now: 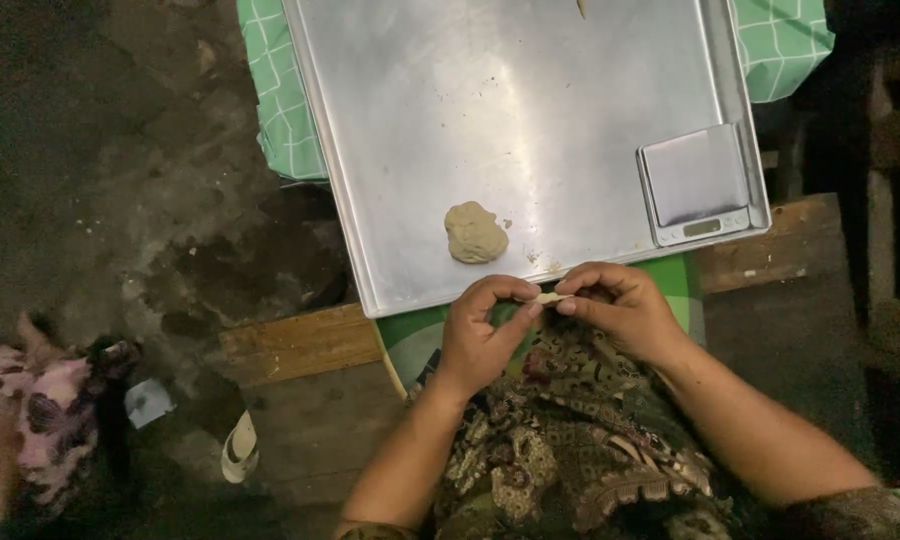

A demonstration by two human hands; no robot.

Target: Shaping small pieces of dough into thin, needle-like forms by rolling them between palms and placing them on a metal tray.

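A person's left hand (477,335) and right hand (618,305) meet just below the near edge of a metal tray (530,100), the fingertips of both closed in a pinch on a small, flattened piece of pale dough (548,297) held between them. The piece hangs above the person's lap, which is covered in a dark patterned fabric (560,440). On the tray, just beyond the left hand, sits a rounded lump of dough (475,232), with a few crumbs near it. A small digital scale (696,183) with a silver platform rests in the tray's near right corner. The tray lies on a green checked cloth (285,110) over a low wooden desk (300,345). To the left, on the dark floor (120,180), a light sandal (240,450) lies near the desk's edge, and a pink floral garment (30,400) shows at the picture's border.
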